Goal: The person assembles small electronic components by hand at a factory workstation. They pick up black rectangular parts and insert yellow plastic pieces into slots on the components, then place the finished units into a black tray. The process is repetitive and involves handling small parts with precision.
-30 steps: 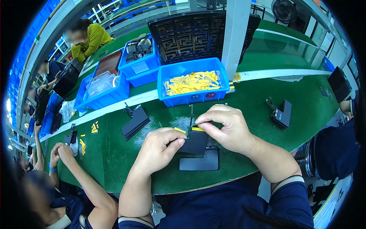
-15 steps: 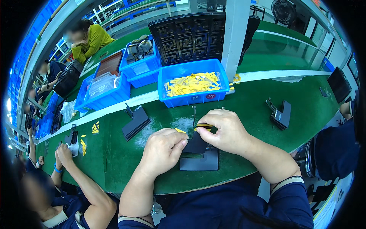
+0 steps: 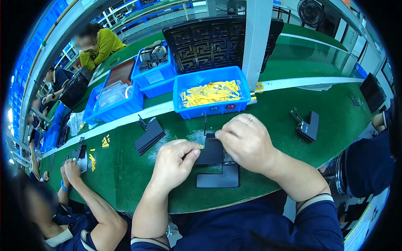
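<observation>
My left hand (image 3: 176, 161) is closed, thumb against index finger, at the left edge of a black flat part (image 3: 212, 152). A small tip of a yellow strip (image 3: 202, 147) pokes out of that pinch. At the part's upper right corner my right hand (image 3: 248, 144) has its fingertips pressed together; what they hold, if anything, is hidden. A thin dark upright piece (image 3: 205, 124) rises behind the black part. Nearer to me lies a dark grey L-shaped plate (image 3: 217, 180), partly overlapped by the black part.
Beyond my hands stands a blue bin (image 3: 209, 111) full of yellow strips (image 3: 213, 93). Stacked black L-shaped parts lie on the green table at left (image 3: 150, 137) and right (image 3: 309, 126). A white post (image 3: 256, 46) rises behind the bin. A co-worker's hands (image 3: 72, 169) work at far left.
The black-and-yellow strip in my right fingers no longer shows; that hand has closed at the black part's upper corner. Less of the yellow strip shows at my left hand, and the black part is more exposed.
</observation>
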Motion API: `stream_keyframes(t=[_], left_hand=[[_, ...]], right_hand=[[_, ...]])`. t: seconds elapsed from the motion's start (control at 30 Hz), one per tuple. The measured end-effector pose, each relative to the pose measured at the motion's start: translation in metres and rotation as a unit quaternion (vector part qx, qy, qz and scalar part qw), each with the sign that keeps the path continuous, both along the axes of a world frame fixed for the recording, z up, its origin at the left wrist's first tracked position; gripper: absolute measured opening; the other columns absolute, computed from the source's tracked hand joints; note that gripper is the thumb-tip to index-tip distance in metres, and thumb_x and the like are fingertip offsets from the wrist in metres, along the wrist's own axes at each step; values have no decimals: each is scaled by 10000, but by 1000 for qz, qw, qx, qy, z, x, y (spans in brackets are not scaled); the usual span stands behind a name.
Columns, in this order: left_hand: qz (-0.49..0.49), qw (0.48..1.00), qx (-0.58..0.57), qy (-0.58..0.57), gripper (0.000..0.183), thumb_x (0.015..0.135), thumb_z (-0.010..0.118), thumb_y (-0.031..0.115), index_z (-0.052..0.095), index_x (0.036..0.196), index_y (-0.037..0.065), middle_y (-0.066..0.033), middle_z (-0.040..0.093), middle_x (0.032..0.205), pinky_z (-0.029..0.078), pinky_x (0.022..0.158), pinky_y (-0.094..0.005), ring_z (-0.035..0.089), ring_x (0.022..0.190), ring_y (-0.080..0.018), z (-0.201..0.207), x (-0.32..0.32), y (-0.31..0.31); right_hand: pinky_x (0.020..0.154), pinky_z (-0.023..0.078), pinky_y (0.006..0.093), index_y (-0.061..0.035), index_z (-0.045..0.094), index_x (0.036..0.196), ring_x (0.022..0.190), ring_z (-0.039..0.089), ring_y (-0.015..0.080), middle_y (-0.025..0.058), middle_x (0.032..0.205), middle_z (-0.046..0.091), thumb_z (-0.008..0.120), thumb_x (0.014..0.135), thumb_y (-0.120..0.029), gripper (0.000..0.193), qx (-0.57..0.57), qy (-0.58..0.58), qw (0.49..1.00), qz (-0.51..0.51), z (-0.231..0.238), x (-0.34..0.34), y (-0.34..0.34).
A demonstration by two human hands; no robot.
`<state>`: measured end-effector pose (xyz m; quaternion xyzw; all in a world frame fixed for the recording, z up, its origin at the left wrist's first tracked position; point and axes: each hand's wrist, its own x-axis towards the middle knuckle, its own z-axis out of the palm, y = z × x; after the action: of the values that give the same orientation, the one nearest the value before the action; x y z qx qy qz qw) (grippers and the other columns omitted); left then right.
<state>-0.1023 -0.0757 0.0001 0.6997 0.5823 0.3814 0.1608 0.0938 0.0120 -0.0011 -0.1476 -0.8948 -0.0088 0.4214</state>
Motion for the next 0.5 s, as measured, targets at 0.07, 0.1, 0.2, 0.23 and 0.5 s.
stream_keyframes(t=[0.07, 0.1, 0.2, 0.23, 0.5], left_hand=[[-22, 1000, -2, 16, 104, 798, 635, 69, 666, 834, -24, -116, 607, 690, 442, 576, -331, 590, 621, -230, -1, 0, -1], [-16, 1000, 0, 2, 107, 799, 636, 72, 666, 837, -24, -115, 609, 693, 442, 576, -329, 590, 622, -229, -1, -1, -1], [-2, 999, 7, -34, 115, 804, 638, 80, 667, 848, -23, -112, 614, 698, 440, 576, -324, 591, 623, -227, -3, -3, 1], [-1, 999, 9, -42, 117, 805, 638, 81, 668, 852, -22, -110, 616, 699, 440, 576, -323, 591, 623, -225, -3, -3, 2], [-15, 992, 116, 55, 55, 789, 649, 71, 650, 812, 21, -117, 582, 661, 456, 580, -386, 581, 625, -297, 0, 2, 1]], right_hand=[[688, 472, 370, -43, 627, 806, 779, 591, 252, 76, 819, 595, 692, 655, -11, 168, -32, 49, 998, -28, 0, 0, 6], [691, 470, 366, -49, 626, 802, 784, 592, 248, 73, 827, 598, 697, 654, -18, 167, -48, 72, 995, -43, 1, 0, 7], [876, 454, 436, -62, 626, 800, 949, 602, 262, 68, 931, 641, 710, 653, -17, 175, -68, 48, 996, 21, 6, -1, -7], [917, 443, 458, -62, 625, 799, 984, 600, 266, 68, 951, 648, 710, 653, -13, 177, -57, 39, 997, 42, 6, -3, -12], [867, 473, 429, -50, 615, 792, 909, 624, 260, 75, 907, 655, 710, 702, -31, 131, -166, 75, 982, 45, 0, -4, -6]])
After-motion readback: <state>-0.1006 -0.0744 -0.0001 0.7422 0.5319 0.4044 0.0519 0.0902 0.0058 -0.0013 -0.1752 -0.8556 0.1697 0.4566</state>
